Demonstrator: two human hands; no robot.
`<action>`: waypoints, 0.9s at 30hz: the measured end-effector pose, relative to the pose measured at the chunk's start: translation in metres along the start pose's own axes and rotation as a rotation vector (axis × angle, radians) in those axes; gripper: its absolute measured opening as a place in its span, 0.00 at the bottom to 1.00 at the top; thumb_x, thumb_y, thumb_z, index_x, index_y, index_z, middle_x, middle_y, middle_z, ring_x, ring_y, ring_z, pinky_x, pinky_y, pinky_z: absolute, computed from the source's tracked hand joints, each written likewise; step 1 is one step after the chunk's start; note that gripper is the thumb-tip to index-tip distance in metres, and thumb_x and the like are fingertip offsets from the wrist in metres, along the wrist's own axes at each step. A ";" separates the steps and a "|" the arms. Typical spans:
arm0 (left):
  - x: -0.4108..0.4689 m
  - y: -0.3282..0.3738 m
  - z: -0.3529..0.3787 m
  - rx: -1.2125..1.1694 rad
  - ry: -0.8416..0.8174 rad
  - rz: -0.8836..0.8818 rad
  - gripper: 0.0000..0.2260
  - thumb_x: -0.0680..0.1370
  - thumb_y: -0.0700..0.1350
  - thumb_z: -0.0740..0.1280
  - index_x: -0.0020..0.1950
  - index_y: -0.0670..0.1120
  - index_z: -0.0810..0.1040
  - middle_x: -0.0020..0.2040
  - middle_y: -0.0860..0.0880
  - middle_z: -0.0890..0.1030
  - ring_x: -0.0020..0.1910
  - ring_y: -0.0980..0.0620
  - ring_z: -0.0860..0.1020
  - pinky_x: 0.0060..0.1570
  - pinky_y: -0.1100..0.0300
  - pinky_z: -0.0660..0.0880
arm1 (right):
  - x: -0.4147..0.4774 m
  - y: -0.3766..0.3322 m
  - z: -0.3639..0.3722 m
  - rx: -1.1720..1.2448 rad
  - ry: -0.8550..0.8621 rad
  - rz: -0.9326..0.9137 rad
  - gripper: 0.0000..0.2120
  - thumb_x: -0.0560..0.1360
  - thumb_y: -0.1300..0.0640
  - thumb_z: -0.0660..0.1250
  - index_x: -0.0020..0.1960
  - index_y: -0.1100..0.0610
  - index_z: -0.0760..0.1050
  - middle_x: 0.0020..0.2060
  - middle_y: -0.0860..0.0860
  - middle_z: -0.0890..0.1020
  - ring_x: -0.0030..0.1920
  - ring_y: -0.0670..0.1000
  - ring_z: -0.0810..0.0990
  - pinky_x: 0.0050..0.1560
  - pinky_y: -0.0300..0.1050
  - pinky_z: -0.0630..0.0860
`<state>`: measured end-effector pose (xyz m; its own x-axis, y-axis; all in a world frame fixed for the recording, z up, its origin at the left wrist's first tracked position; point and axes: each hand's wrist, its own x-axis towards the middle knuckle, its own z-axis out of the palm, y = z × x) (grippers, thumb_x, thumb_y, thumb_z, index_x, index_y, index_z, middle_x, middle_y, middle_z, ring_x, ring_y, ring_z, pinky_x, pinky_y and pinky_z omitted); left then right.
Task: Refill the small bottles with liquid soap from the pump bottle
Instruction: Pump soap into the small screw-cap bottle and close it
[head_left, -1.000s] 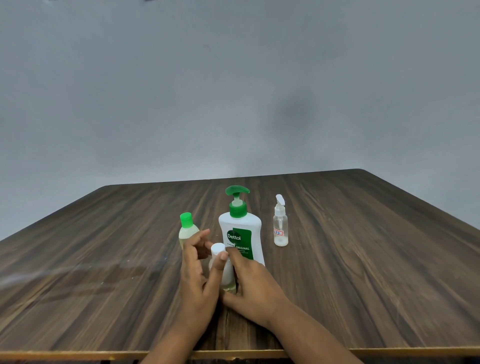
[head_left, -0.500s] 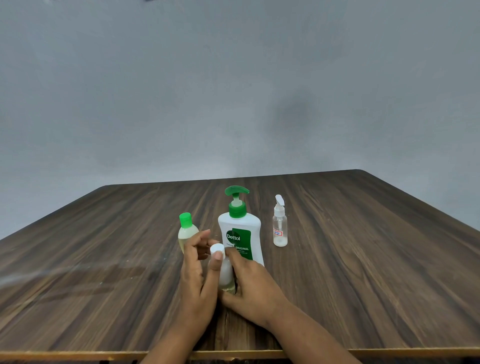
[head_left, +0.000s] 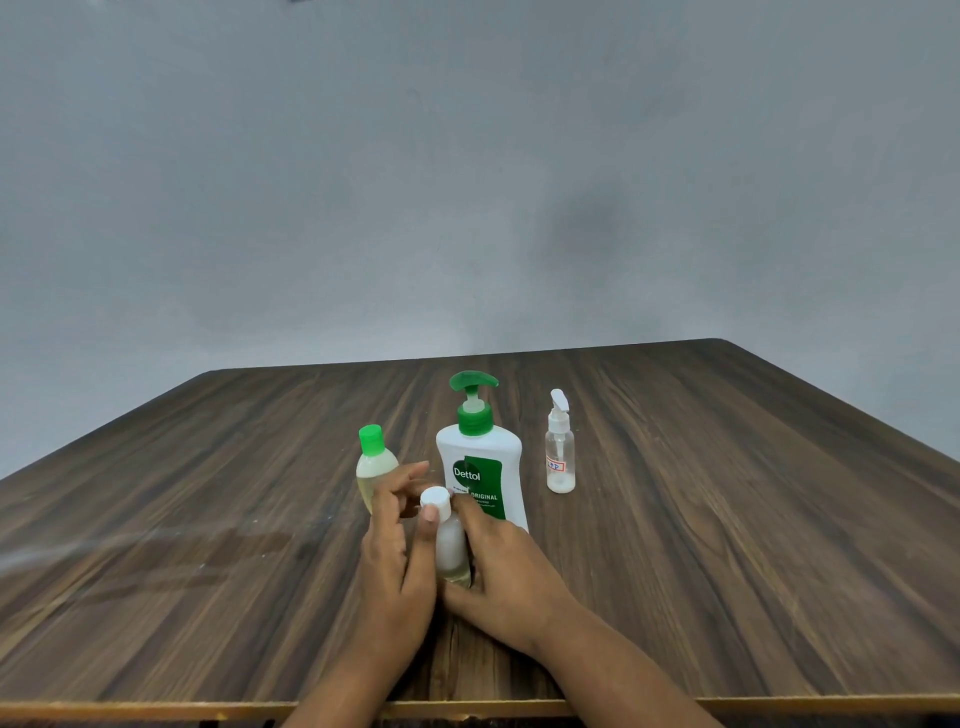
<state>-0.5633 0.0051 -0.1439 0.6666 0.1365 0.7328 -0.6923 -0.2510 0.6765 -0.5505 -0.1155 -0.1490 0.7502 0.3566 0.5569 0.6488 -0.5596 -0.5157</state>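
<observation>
Since the earlier frames only the left hand (head_left: 395, 566) has shifted: its fingers have fanned out behind the white cap (head_left: 435, 500) while the thumb presses the near side, pinching it as if to twist. I have the right hand (head_left: 509, 582) wrapped round the white-capped bottle (head_left: 451, 545), holding it upright on the worktop (head_left: 727, 519) just in front of the pump bottle (head_left: 480, 467). I judge the task barely begun: this cap is on, the green-capped bottle (head_left: 375, 462) and the spray bottle (head_left: 560, 457) stand closed either side of the pump, and I see no soap dispensed.
</observation>
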 end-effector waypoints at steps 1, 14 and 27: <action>0.000 0.000 0.000 -0.012 0.002 -0.007 0.13 0.75 0.54 0.60 0.59 0.58 0.70 0.49 0.56 0.78 0.49 0.55 0.79 0.46 0.68 0.74 | 0.000 0.000 0.000 0.006 0.000 -0.002 0.27 0.70 0.49 0.66 0.67 0.49 0.63 0.54 0.47 0.79 0.52 0.49 0.78 0.49 0.49 0.76; 0.005 -0.006 -0.004 0.022 0.091 0.039 0.15 0.69 0.53 0.68 0.55 0.62 0.72 0.44 0.56 0.78 0.45 0.55 0.77 0.48 0.64 0.74 | -0.002 0.002 0.002 -0.021 -0.012 -0.012 0.25 0.71 0.51 0.66 0.66 0.53 0.64 0.50 0.53 0.80 0.49 0.53 0.78 0.44 0.46 0.74; 0.011 -0.028 -0.008 0.189 0.144 0.010 0.12 0.65 0.61 0.67 0.45 0.59 0.76 0.44 0.56 0.81 0.42 0.58 0.78 0.43 0.69 0.73 | -0.025 0.009 -0.027 -0.303 0.383 -0.262 0.13 0.69 0.45 0.68 0.47 0.53 0.78 0.32 0.45 0.78 0.30 0.44 0.75 0.28 0.37 0.72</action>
<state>-0.5392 0.0215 -0.1541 0.6039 0.2650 0.7517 -0.6257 -0.4266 0.6531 -0.5668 -0.1497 -0.1497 0.4320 0.2468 0.8675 0.6990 -0.6994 -0.1491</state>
